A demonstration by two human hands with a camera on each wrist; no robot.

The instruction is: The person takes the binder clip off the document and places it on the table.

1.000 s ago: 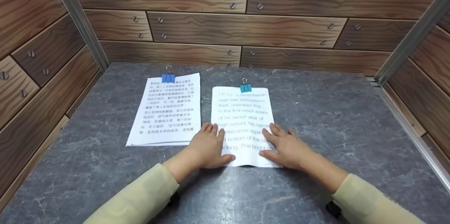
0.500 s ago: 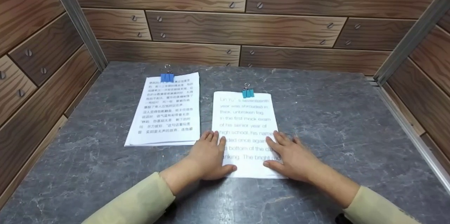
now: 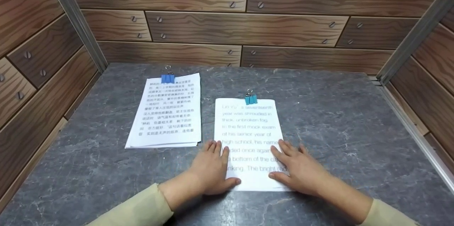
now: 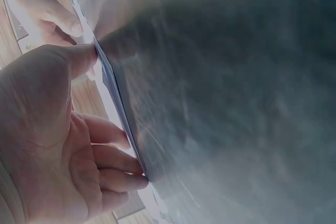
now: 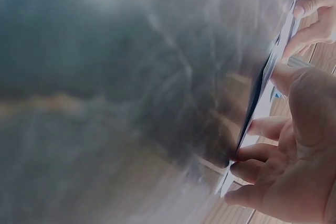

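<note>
In the head view a stack of white paper (image 3: 248,130) printed in English lies on the table, a teal binder clip (image 3: 251,99) on its top edge. My left hand (image 3: 211,167) rests along its left side, thumb on the lower part of the sheet and fingers at the edge. Across from it, my right hand (image 3: 301,167) touches the right side in the same way, fingers extended. Both palms cover parts of the lower side edges. From the left wrist, the paper's thin edge (image 4: 118,98) shows against thumb and fingertips; the right wrist view shows a slight gap under the sheets (image 5: 260,85).
To the left lies a second paper stack (image 3: 166,116) with Chinese print, held by a blue binder clip (image 3: 167,78). The dark grey marbled table (image 3: 347,123) is bounded by wood-patterned walls (image 3: 198,27) and metal corner posts (image 3: 76,23).
Both hands and the English-printed stack have moved toward the person, sliding along the table. Its bowed lower edge now looks flat. The Chinese-printed stack has stayed in place.
</note>
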